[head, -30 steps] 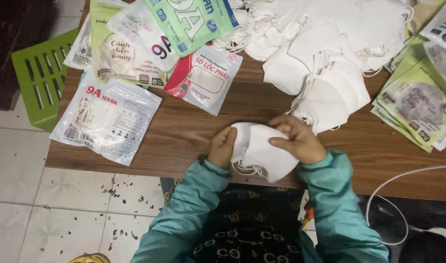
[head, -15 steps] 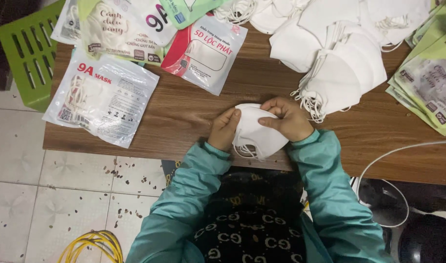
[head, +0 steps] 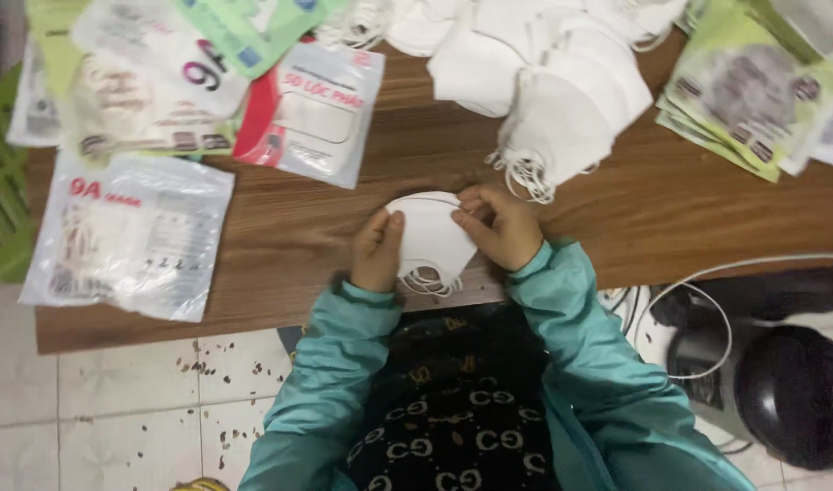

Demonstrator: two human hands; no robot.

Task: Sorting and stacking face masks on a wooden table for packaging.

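We still pinch one white mask (head: 430, 235) between left hand (head: 377, 252) and right hand (head: 500, 227), both grips closed on it, unchanged. Beyond our grip on the worktop (head: 344, 227) lies one mask pile (head: 543, 82); left of it, four packets (head: 130, 232).

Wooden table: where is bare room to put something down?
The table is bare between the clear packet and the left hand, and right of the right hand, below the white mask pile and green packets. The far edge is crowded.

My one head camera looks steeply down, close over the table (head: 280, 236) edge and my lap.
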